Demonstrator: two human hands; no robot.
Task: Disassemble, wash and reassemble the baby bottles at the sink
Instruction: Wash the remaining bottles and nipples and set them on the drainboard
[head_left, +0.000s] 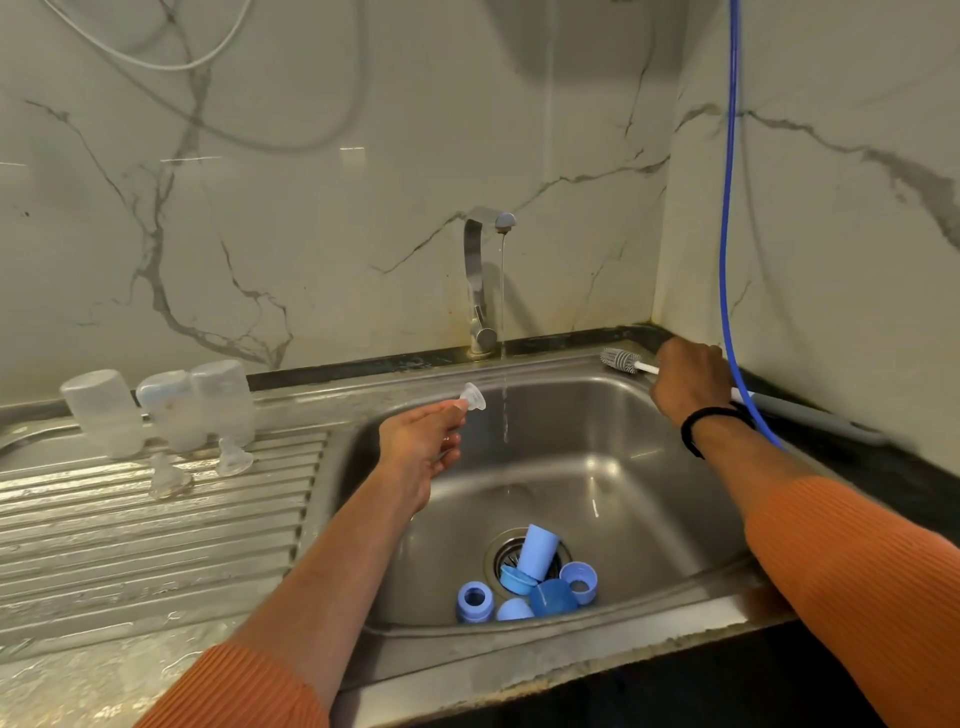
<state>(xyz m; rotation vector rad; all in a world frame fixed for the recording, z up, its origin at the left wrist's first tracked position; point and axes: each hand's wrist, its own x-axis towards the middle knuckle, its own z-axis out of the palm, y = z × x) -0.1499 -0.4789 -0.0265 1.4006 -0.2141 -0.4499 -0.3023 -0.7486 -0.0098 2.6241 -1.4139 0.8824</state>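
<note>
My left hand (421, 447) pinches a clear silicone nipple (474, 403) over the sink's left side, just left of the thin water stream (504, 405). My right hand (685, 382) grips the white handle of a bottle brush (621, 359) lying on the sink's back right rim. Three clear bottle bodies (166, 408) stand upside down on the draining board, with two clear nipples (234, 460) in front of them. Several blue collars and caps (530, 582) lie around the drain in the steel sink (613, 499).
The tap (480, 280) at the back of the sink runs a thin stream. A blue hose (727, 234) hangs down the right wall past my right wrist. The ribbed draining board (156, 530) is wet. A dark counter (883, 467) lies to the right.
</note>
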